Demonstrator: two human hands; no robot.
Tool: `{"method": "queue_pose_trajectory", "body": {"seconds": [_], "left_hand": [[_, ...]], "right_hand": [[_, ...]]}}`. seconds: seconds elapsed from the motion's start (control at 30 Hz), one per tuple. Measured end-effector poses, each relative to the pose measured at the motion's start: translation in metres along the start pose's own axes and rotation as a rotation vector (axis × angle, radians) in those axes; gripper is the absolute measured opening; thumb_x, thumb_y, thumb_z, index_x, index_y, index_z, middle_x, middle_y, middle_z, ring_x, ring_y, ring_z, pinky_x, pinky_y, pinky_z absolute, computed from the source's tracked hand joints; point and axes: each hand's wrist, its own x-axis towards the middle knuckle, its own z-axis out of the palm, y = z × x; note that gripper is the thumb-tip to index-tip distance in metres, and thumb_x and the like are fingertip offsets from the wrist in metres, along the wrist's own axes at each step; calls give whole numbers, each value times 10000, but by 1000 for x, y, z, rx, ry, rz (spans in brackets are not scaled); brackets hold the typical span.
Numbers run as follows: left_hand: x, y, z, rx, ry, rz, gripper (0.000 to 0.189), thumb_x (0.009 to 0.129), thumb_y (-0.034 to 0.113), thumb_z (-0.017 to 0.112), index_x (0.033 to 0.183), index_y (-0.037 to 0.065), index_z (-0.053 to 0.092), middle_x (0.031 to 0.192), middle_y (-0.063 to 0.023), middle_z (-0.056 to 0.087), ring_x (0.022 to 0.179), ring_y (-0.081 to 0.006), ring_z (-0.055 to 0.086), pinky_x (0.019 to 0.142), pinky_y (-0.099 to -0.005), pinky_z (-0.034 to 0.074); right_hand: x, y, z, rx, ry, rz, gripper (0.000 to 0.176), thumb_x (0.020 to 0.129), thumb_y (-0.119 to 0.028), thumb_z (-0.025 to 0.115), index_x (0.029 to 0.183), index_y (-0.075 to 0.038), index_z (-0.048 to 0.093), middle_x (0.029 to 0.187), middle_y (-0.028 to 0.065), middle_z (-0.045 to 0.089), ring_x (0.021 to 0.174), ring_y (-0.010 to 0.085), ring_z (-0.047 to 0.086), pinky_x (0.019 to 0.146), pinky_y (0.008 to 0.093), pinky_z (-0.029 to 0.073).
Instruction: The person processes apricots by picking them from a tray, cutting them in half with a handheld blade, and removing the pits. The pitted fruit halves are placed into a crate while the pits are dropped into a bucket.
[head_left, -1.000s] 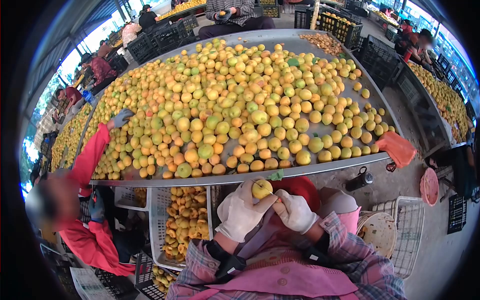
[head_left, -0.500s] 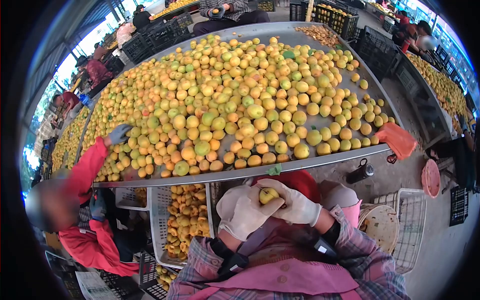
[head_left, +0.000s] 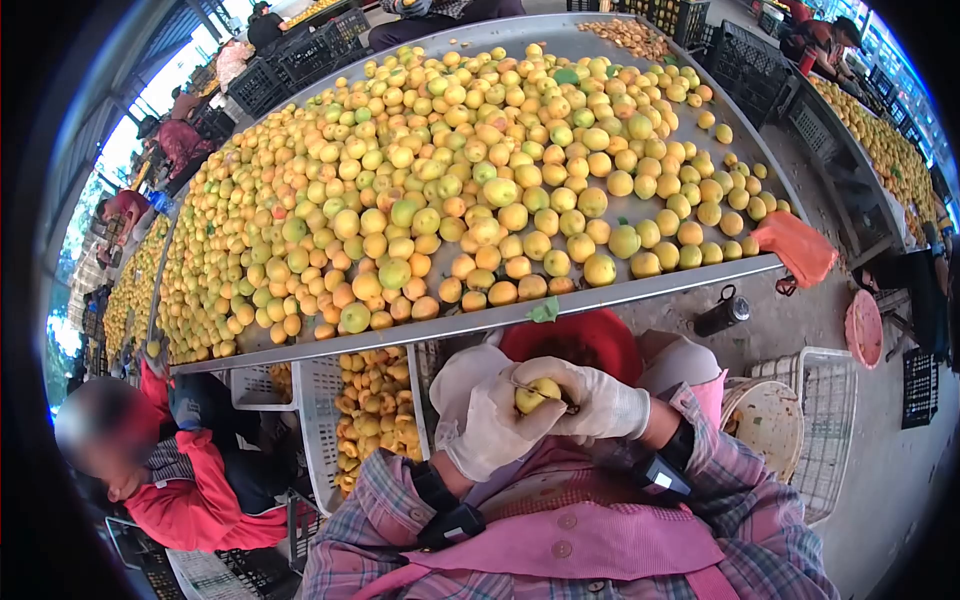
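In front of my lap, both gloved hands meet around one yellow-green apricot. My left hand is closed on it, thumb pressed against its lower side. My right hand curls round it from the other side, fingers closed. A thin dark tool shows by the right fingers, and a fine dark line runs at the fruit's upper left; the tool's kind cannot be made out. Just beyond the hands sits a red bowl, partly hidden under the table edge.
Many apricots cover a metal table. Opened fruit fills a white crate at left. A co-worker in a red jacket sits beside it. At right are an orange bag, a black bottle, a bucket and a pink basket.
The co-worker's gloved hand has drawn back from the fruit pile toward their body. My view has shifted slightly; my hands still hold the apricot, with the fingers a little rearranged.
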Motion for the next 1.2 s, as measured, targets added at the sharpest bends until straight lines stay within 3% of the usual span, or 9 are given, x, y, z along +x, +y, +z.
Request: {"method": "queue_pose_trajectory", "body": {"seconds": [0.03, 0.17, 0.3, 0.6, 0.67, 0.87, 1.07, 1.13, 1.2], "left_hand": [[-2, 1, 0, -2, 0, 4, 344, 798, 241, 756, 1001, -2, 621, 872, -167, 661, 765, -339, 673, 646, -390, 535], [-5, -16, 3, -32, -42, -21, 336, 799, 234, 756, 997, -1, 618, 894, -167, 659, 786, -329, 671, 671, -397, 535], [3, 5, 5, -39, 131, -91, 362, 780, 255, 781, 974, 0, 614, 889, -161, 654, 772, -307, 661, 674, -398, 530], [0, 5, 4, 46, 101, -132, 388, 744, 268, 818, 928, -9, 618, 806, -161, 661, 719, -288, 680, 615, -365, 542], [-7, -5, 10, -8, 111, -131, 378, 746, 260, 814, 926, -10, 620, 788, -159, 666, 708, -288, 687, 606, -364, 546], [-11, -3, 16, -171, 132, -173, 362, 761, 252, 801, 932, -13, 624, 768, -146, 680, 695, -295, 705, 597, -351, 553], [-7, -9, 16, -232, 33, -258, 373, 811, 253, 772, 1024, -3, 604, 885, -135, 685, 816, -238, 697, 695, -330, 552], [-3, -9, 16, -628, -5, -378, 393, 853, 196, 740, 1149, 4, 566, 985, -103, 667, 907, -169, 653, 785, -309, 538], [3, 7, 5, -449, -19, -314, 419, 858, 170, 740, 1194, 10, 549, 1010, -88, 659, 925, -150, 635, 807, -303, 533]], "right_hand": [[1, 9, 4, -38, 26, -162, 550, 860, -114, 711, 1341, -196, 456, 908, 3, 600, 536, 39, 515, 468, 215, 416], [8, 23, 7, -230, 162, -388, 597, 826, -83, 711, 1359, -138, 447, 1066, 88, 644, 873, 219, 679, 786, 320, 531], [3, -4, 10, -209, 180, -178, 643, 788, 25, 694, 1361, -112, 436, 1252, 110, 566, 1150, 243, 591, 978, 336, 468], [2, -17, 5, -312, 182, -185, 605, 789, -34, 679, 1342, -127, 449, 1147, 141, 618, 1046, 294, 655, 916, 366, 504], [-2, -31, 4, -87, 89, 62, 592, 789, -46, 681, 1328, -136, 452, 1102, 107, 618, 900, 222, 678, 807, 330, 542], [-8, -30, -2, 170, -20, 168, 603, 812, -77, 652, 1363, -179, 428, 1036, 36, 585, 644, 72, 601, 501, 213, 500], [-6, -28, -4, 185, 32, 158, 678, 838, -84, 639, 1442, -207, 356, 1067, 47, 581, 637, 86, 596, 501, 215, 512], [-5, -24, -1, 260, 72, 170, 722, 838, -86, 640, 1474, -211, 322, 1086, 52, 583, 630, 88, 593, 498, 219, 512], [-3, -12, 2, 162, 197, 81, 808, 841, -98, 650, 1525, -182, 229, 1142, 63, 588, 615, 94, 590, 501, 229, 518]]}}
